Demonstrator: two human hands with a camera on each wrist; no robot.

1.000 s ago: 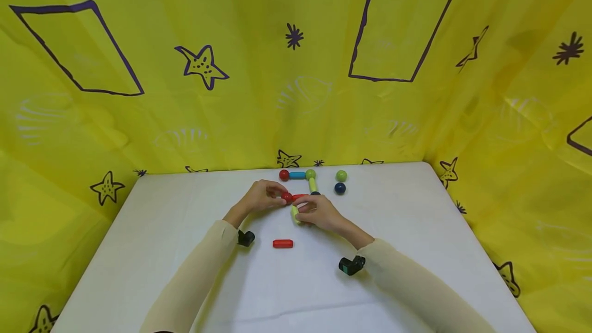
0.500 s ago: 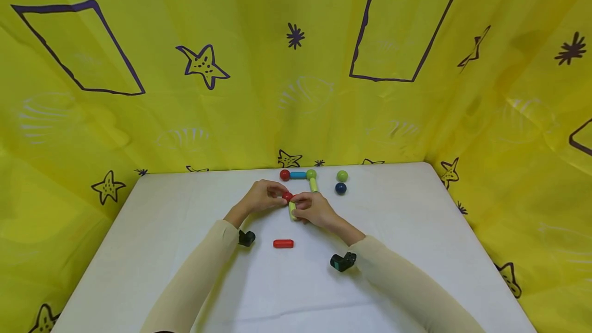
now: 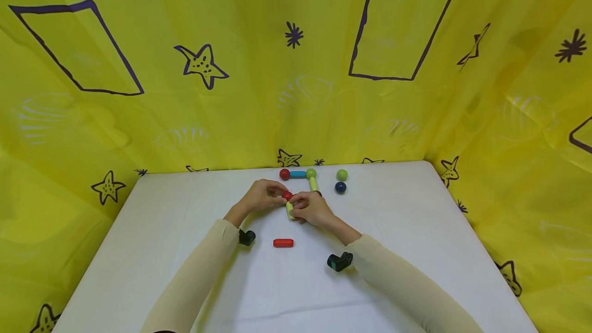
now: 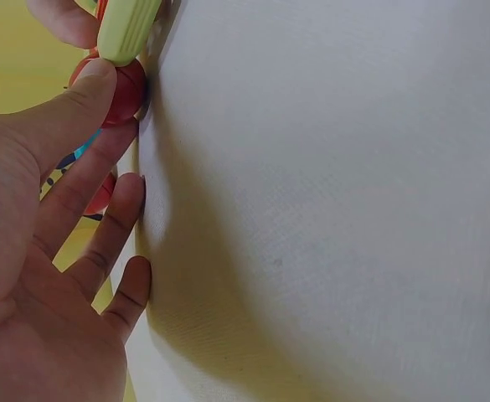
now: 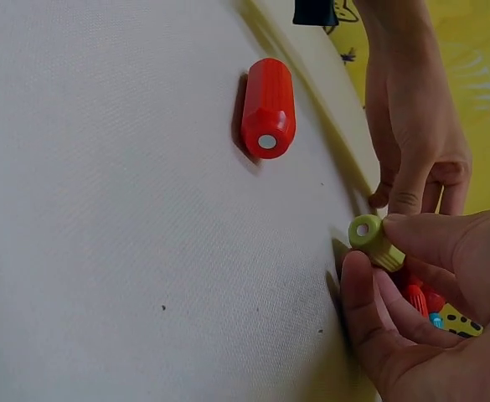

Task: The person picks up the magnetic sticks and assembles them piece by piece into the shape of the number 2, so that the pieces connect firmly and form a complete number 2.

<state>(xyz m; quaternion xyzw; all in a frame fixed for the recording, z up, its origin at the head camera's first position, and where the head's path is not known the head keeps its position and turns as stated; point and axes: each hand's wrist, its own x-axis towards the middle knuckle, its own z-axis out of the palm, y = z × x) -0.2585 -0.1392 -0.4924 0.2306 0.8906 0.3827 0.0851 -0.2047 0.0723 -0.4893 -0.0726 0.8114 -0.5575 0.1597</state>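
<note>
My left hand (image 3: 262, 197) pinches a red ball (image 3: 287, 196) between thumb and fingers, low at the white table. In the left wrist view the thumb lies on the red ball (image 4: 127, 92), and the other fingers spread along the tabletop. With thumb and fingertips my right hand (image 3: 315, 209) holds a light green magnetic rod (image 3: 290, 211), its far end right at the red ball. The near end of that green rod (image 5: 379, 243) shows a round silver magnet in the right wrist view. A red rod running from the ball is mostly hidden behind the right hand.
Behind the hands, a red ball (image 3: 284, 174), a blue rod (image 3: 298, 174), a green ball (image 3: 311, 173) and another green rod (image 3: 313, 184) form a corner. To their right lie a loose green ball (image 3: 341, 174) and a dark blue ball (image 3: 340, 187). A red rod (image 3: 283, 243) lies nearer.
My right hand has moved left, bringing the light green rod from beside the red ball to its near side. The left hand stays on the ball.
</note>
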